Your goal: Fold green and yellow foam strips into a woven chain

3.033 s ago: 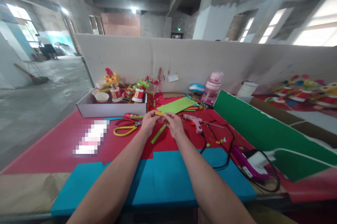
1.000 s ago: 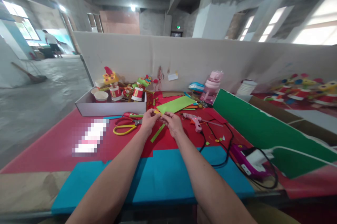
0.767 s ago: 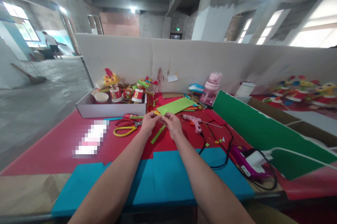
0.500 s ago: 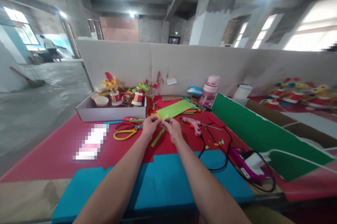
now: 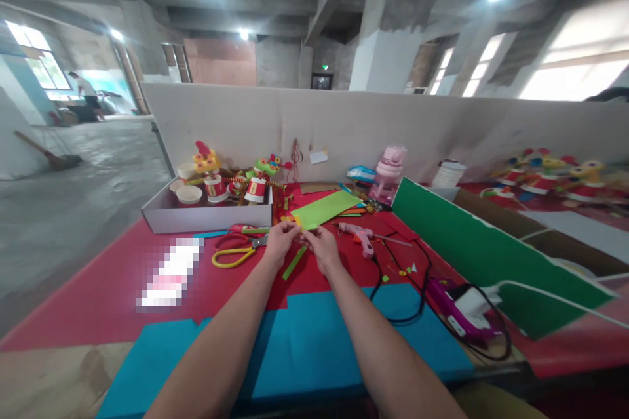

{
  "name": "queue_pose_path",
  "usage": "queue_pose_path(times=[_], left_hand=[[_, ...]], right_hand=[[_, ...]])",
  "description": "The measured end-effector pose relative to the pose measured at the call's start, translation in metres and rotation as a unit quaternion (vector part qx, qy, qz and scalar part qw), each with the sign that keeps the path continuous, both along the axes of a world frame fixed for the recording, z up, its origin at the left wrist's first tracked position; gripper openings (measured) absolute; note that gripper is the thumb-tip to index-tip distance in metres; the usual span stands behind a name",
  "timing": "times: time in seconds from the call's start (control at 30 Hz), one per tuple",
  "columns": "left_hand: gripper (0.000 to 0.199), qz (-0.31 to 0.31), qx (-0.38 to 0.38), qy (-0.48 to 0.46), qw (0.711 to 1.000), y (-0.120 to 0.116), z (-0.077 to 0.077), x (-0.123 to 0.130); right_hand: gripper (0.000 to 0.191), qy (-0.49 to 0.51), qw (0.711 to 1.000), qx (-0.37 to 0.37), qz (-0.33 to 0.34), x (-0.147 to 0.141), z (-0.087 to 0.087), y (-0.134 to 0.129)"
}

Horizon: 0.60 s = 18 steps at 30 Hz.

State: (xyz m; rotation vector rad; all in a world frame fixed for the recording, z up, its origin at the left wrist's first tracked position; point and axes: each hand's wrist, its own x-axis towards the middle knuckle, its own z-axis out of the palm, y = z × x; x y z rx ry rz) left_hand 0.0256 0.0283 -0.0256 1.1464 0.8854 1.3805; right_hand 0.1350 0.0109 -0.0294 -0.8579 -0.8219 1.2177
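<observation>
My left hand (image 5: 282, 243) and my right hand (image 5: 320, 248) meet over the red table cover, fingers pinched together. A small yellow piece (image 5: 297, 220) shows at the left fingertips; what the right fingertips grip is too small to tell. Just beyond lies a bright green sheet (image 5: 327, 208), and a narrow green strip (image 5: 294, 263) rests between the hands. Scissors with red and yellow handles (image 5: 236, 256) lie left of my left hand. To the right of my right hand is a pink glue gun (image 5: 361, 237).
A white box (image 5: 209, 218) with paper cups and cup figures stands at the back left. At right are a green board (image 5: 472, 255) and a purple power strip (image 5: 455, 314) with cables. Blue sheets (image 5: 304, 353) lie under my forearms.
The view has tilted slightly, and the yellow piece shows more clearly at my left fingertips. Both hands remain close together.
</observation>
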Motion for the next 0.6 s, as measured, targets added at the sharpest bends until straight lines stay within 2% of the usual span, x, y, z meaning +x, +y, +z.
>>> queue_pose_path(times=[0.13, 0.4, 0.6], left_hand=[[0.035, -0.02, -0.02, -0.03, 0.999, -0.0007, 0.0007, 0.0001], [0.03, 0.001, -0.004, 0.008, 1.0, -0.0058, 0.0076, 0.0007], [0.027, 0.011, 0.001, -0.001, 1.0, -0.0031, 0.0047, 0.0006]], right_hand=[[0.028, 0.009, 1.0, 0.016, 0.006, -0.0036, -0.0007, -0.0013], [0.029, -0.018, 0.999, 0.014, -0.026, -0.0015, -0.0002, -0.0007], [0.027, -0.064, 0.997, 0.025, -0.045, 0.0018, 0.0027, -0.0002]])
